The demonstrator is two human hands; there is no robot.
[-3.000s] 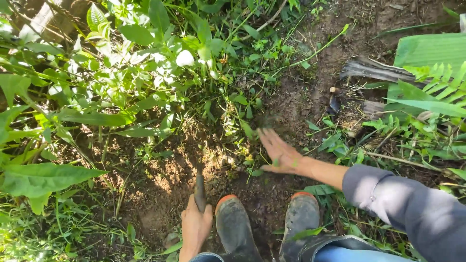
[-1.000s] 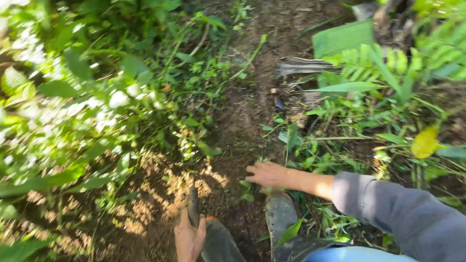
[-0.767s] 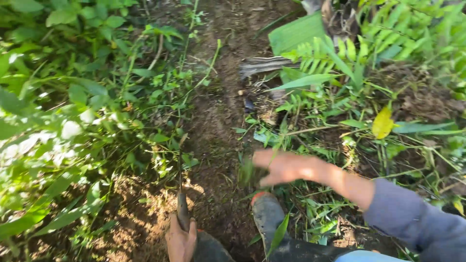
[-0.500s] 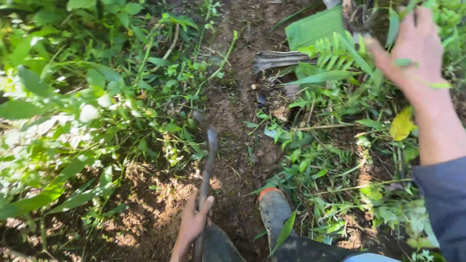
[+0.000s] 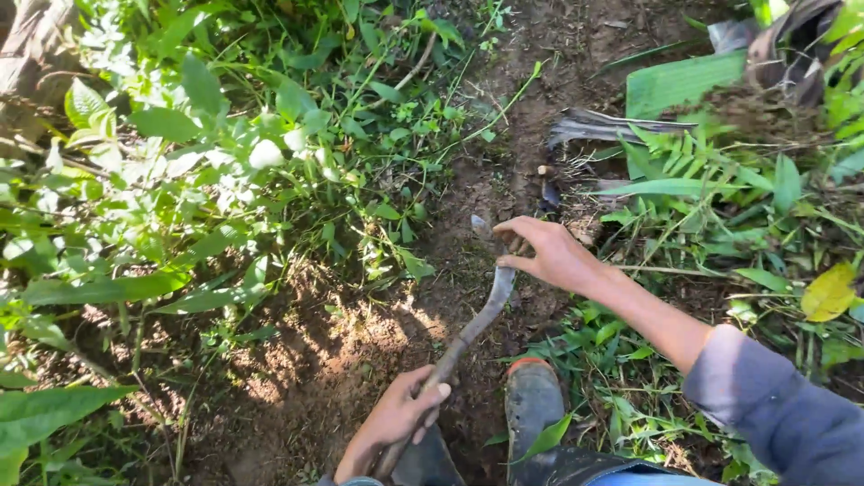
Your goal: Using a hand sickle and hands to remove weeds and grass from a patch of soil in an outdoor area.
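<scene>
My left hand [image 5: 397, 420] grips the lower end of a long curved sickle-like blade [image 5: 477, 319] at the bottom centre. The blade runs up and to the right over bare soil [image 5: 360, 351]. My right hand [image 5: 546, 251], fingers spread, rests against the blade's upper part near its tip. My grey sleeve [image 5: 783, 409] comes in from the lower right. The muddy toe of my rubber boot [image 5: 533, 396] with an orange rim stands just below the blade.
Dense green weeds [image 5: 225, 153] cover the left and top. Ferns, grass and a broad cut leaf [image 5: 684, 81] lie on the right, with a yellow leaf [image 5: 828, 292]. A dirt path [image 5: 531, 90] runs up the middle.
My right hand came down from the upper right, where it had swung up, to the blade. The blade now tilts right. The view shifted back left.
</scene>
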